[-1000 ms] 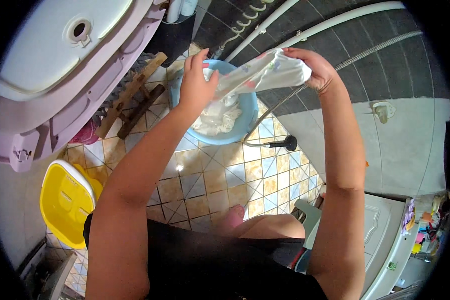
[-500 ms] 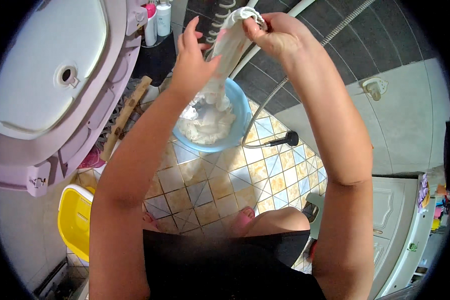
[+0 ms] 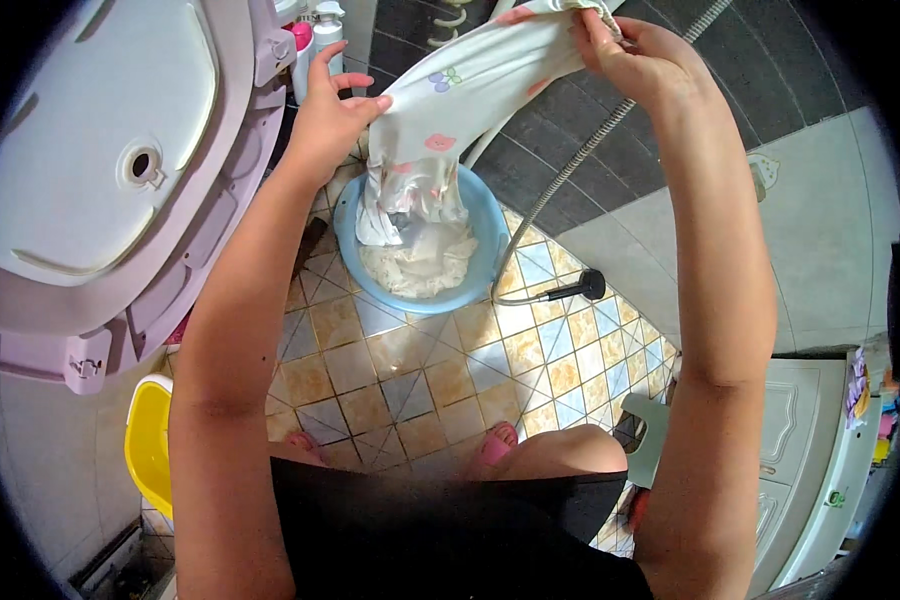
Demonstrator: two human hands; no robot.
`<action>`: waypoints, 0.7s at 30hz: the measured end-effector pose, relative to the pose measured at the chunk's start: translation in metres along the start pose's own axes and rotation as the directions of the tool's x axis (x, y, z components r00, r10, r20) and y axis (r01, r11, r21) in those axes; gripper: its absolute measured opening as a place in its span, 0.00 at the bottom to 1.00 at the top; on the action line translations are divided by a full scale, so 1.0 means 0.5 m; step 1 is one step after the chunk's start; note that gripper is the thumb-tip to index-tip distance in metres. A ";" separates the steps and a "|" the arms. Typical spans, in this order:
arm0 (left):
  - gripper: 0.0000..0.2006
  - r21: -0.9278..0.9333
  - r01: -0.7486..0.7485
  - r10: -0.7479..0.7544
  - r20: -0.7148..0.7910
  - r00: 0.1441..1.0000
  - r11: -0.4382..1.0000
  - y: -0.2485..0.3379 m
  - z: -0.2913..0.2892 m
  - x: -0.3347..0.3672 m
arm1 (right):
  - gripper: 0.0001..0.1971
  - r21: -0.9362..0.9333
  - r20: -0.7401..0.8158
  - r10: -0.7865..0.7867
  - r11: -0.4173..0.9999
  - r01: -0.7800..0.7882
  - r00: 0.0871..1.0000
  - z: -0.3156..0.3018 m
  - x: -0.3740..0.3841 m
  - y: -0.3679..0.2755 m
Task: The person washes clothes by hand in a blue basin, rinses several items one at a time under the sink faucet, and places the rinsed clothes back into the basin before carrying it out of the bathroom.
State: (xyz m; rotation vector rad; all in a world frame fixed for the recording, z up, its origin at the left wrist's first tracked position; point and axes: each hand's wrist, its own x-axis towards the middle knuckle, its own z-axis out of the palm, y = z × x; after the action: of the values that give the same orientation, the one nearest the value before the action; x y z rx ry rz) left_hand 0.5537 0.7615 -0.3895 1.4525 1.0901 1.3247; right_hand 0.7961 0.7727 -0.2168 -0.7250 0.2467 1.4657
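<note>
A wet white garment (image 3: 450, 100) with small coloured prints is stretched up out of a blue basin (image 3: 490, 215). My right hand (image 3: 640, 60) is closed on its gathered upper edge, high at the back. At the garment's left edge is my left hand (image 3: 325, 115), its fingers spread apart and its thumb tip touching the cloth. The garment's lower end hangs into the basin. There, a bunched pale cloth (image 3: 420, 265) lies in the water.
Right of the basin, a black shower head (image 3: 590, 284) lies on the tiled floor (image 3: 440, 375), its metal hose (image 3: 580, 155) running up the wall. A pink-rimmed folding tub (image 3: 195, 215) stands at left, bottles (image 3: 327, 35) behind it. A yellow basin (image 3: 150, 445) and a green stool (image 3: 647, 440) are nearer.
My right hand has moved right, spreading the garment wider so its prints show. My left hand has shifted left and down to the garment's edge.
</note>
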 end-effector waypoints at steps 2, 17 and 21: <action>0.37 -0.001 -0.013 0.013 0.011 1.000 1.000 0.005 0.002 -0.002 | 0.11 -0.053 0.017 0.007 0.999 -0.006 1.000 -0.009 0.007 -0.015; 0.36 -0.104 0.029 -0.024 0.047 0.999 0.994 0.005 0.026 -0.071 | 0.11 -0.735 0.676 -0.250 -0.154 0.660 0.694 -0.131 0.068 -0.023; 0.36 -0.122 0.047 -0.041 0.051 0.998 0.991 -0.016 0.022 -0.088 | 0.09 -0.611 0.790 -0.205 -0.204 0.765 0.577 -0.138 0.075 -0.023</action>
State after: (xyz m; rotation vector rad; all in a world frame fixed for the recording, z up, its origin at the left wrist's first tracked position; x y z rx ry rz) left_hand 0.5618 0.7204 -0.4084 1.3548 0.9868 1.2964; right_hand 0.8307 0.7639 -0.2878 -1.3303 -1.5628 0.6157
